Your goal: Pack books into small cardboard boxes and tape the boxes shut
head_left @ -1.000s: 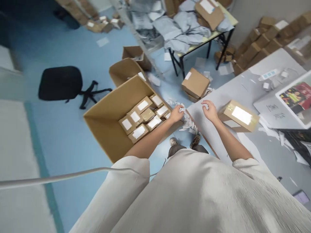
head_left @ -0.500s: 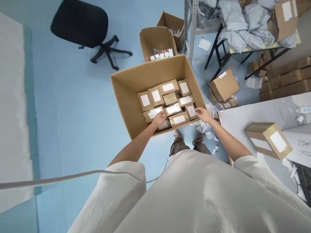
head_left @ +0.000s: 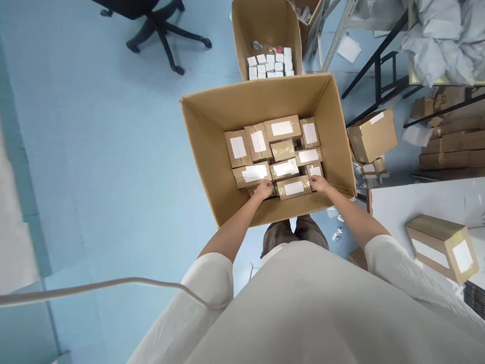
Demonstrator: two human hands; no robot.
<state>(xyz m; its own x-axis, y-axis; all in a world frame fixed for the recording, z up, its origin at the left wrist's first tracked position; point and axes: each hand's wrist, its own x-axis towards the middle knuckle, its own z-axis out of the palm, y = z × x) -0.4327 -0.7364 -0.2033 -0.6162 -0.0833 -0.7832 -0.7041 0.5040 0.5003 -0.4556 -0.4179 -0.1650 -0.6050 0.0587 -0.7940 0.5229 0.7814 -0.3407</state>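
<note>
A large open carton [head_left: 250, 103] stands before me, packed at the bottom with small brown boxes bearing white labels. My left hand [head_left: 265, 189] reaches in over its near side, fingers curled beside the left end of a taped labelled box [head_left: 294, 188]. Under that hand another small box is partly covered. My right hand [head_left: 319, 183] is also inside, fingers bent at the right end of the taped box and over the lower part of a labelled box [head_left: 314, 171]. Whether either hand grips a box cannot be made out.
Behind the carton stands another open carton [head_left: 265, 23] holding small white boxes [head_left: 271, 65]. A black office chair [head_left: 159, 25] is at upper left. On the right are a closed box [head_left: 373, 134], a table [head_left: 394, 202] with a taped box [head_left: 441, 247], and grey bags [head_left: 439, 40]. A cable [head_left: 113, 283] crosses lower left.
The view has shifted closer to the carton. My right hand has moved from the near right rim into the carton, over a labelled box. My left hand stays low among the small boxes.
</note>
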